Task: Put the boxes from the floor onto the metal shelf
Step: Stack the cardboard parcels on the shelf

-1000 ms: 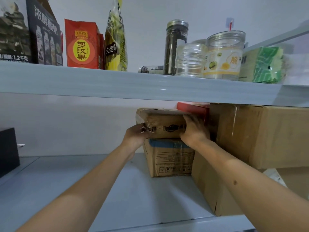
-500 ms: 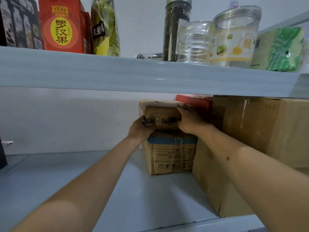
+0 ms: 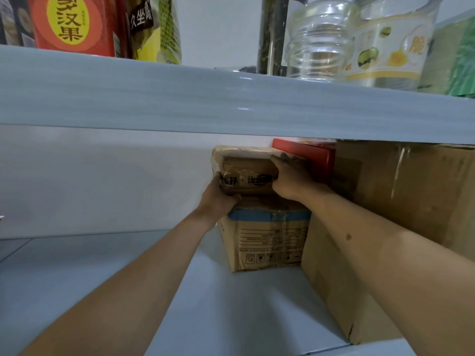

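Both hands (image 3: 257, 186) grip taped box (image 3: 245, 169) beside red box (image 3: 316, 156)

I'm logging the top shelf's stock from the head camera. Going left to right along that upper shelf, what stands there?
red carton → yellow-green bag → dark tall jar → clear ribbed jar → labelled clear jar → green packet.

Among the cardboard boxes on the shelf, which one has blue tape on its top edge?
The lower box, directly under the taped box both hands hold; the others show no blue.
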